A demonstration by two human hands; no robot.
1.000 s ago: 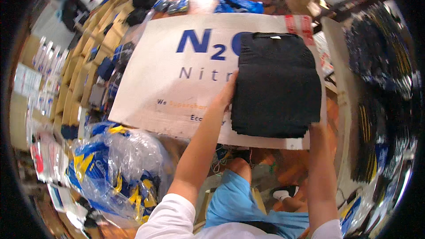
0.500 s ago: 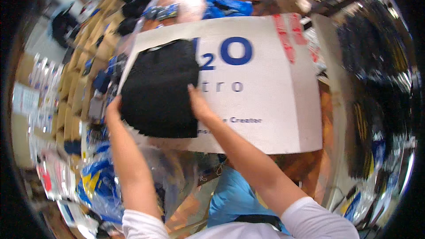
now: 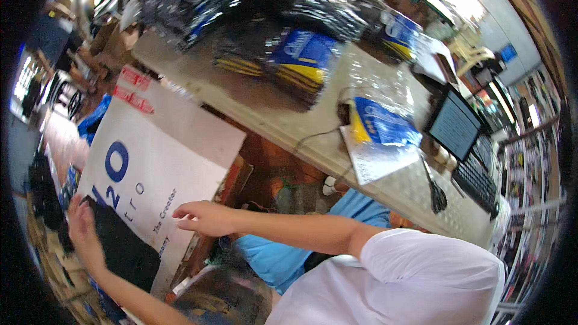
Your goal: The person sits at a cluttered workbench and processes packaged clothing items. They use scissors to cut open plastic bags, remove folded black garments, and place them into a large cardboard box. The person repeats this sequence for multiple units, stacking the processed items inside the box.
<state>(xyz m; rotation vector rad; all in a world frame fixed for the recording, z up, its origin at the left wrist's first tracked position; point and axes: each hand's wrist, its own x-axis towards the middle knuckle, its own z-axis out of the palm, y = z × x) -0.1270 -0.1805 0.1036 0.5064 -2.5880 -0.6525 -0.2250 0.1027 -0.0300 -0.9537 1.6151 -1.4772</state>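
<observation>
A folded black cloth (image 3: 126, 245) lies on a white printed board (image 3: 186, 135) at the lower left. My left hand (image 3: 85, 232) rests along the cloth's left edge, its fingers stretched out and slightly blurred. Off to the right of the cloth, my right hand (image 3: 205, 218) is over the board's near edge. Its fingers are apart and nothing shows in them.
Beyond the board runs a long pale table (image 3: 274, 135) with piles of plastic-wrapped dark packs, a blue and yellow bag (image 3: 382, 123), a white sheet (image 3: 370, 168), a monitor (image 3: 456, 121), a keyboard (image 3: 475, 180) and a black cable bundle (image 3: 439, 195). Shelves stand far right.
The view has swung to the right, bringing the long table and monitor into sight. My right hand has let go of the black cloth and moved away from it; my left hand stays at its edge.
</observation>
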